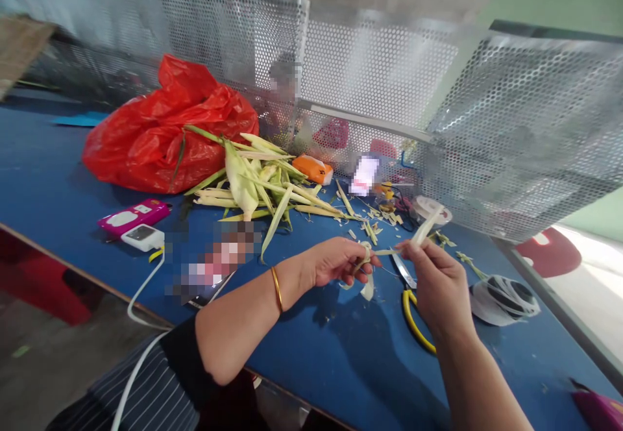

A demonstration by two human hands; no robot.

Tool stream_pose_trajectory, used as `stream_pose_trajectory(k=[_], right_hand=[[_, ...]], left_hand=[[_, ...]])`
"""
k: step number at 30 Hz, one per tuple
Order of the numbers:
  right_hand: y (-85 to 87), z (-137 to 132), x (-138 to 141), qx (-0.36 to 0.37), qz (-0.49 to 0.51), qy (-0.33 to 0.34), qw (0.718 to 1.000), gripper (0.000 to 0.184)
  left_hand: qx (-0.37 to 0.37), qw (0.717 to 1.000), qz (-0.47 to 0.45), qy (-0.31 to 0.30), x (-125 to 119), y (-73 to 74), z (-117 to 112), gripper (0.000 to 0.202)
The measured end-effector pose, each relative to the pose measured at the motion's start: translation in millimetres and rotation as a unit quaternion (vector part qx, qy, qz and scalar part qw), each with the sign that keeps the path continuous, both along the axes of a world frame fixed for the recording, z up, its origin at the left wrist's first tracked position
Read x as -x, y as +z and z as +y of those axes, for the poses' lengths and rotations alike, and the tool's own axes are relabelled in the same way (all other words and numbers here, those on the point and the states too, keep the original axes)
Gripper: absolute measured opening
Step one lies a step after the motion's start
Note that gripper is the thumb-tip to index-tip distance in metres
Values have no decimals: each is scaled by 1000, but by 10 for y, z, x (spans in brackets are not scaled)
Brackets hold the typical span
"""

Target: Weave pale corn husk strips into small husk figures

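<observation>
Both my hands work a pale palm-leaf strip (384,251) just above the blue table (341,353). My left hand (341,261) is closed around a small woven loop of the strip, with loose ends hanging below it. My right hand (435,275) pinches the other end of the strip, which sticks up past its fingertips. A gold bangle (276,288) circles my left wrist. Under my right hand lie yellow-handled scissors (411,307).
A pile of green-yellow leaves (263,187) lies beside a red plastic bag (170,132). Leaf scraps (374,220) litter the table middle. A pink device with white charger (136,223), an orange item (314,168), tape rolls (503,298) and perforated metal screens (511,139) surround the work area.
</observation>
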State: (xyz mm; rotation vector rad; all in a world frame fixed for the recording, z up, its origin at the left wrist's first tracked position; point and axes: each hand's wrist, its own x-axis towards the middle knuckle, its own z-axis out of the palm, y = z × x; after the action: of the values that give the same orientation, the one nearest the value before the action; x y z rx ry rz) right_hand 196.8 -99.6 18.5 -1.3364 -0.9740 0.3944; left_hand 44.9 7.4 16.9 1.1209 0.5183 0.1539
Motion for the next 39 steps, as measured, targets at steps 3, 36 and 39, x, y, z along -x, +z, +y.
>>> stream_pose_trajectory(k=[3,36,39], right_hand=[[12,34,59,-70,143,39,987,22],[75,-69,-145,104,-405,-34,907,23],[72,-68,-145,92,-418,-19,903,21]], left_hand=[[-4,1000,10,-3,-6,13,-45,15],[155,985,-71,-29,-26,-42,20,30],[148,986,-74,-27,-35,-55,21,29]])
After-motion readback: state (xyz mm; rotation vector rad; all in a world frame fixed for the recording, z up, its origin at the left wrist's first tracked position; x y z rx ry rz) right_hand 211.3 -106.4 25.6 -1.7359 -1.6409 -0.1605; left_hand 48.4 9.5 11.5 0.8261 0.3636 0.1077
